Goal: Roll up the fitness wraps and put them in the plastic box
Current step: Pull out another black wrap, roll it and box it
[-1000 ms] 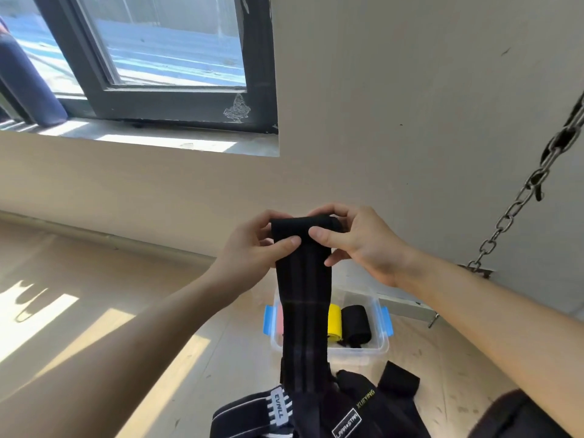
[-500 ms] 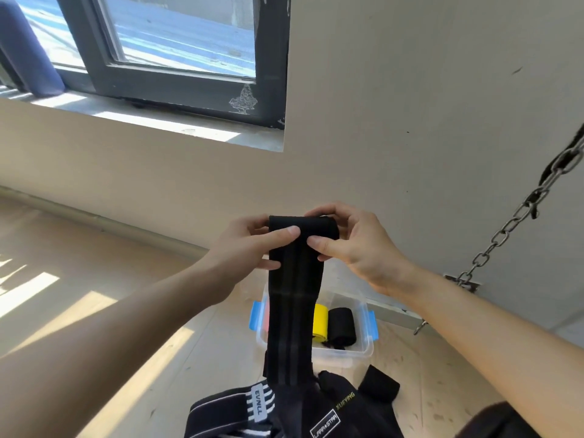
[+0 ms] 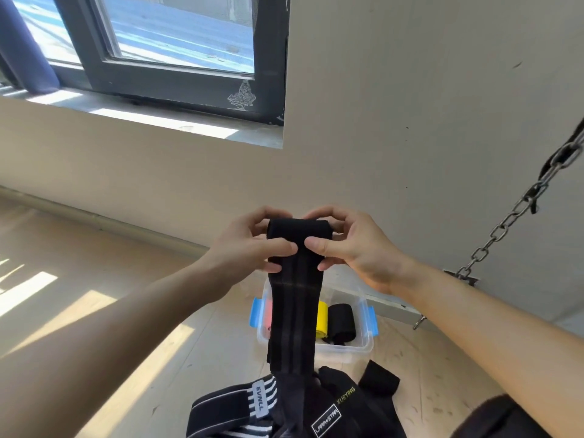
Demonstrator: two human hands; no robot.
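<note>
Between both thumbs, black fitness wrap [image 3: 297, 279] rolled at top, left hand [image 3: 249, 248] and right hand [image 3: 350, 248] pinching roll ends, tail hanging over plastic box [image 3: 363, 343].

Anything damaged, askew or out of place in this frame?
The window frame has flaking paint at its lower right corner. Otherwise nothing: unrolled wraps lie heaped on the floor near the plastic box, and the black wrap pinched by the left hand and right hand hangs straight.
</note>
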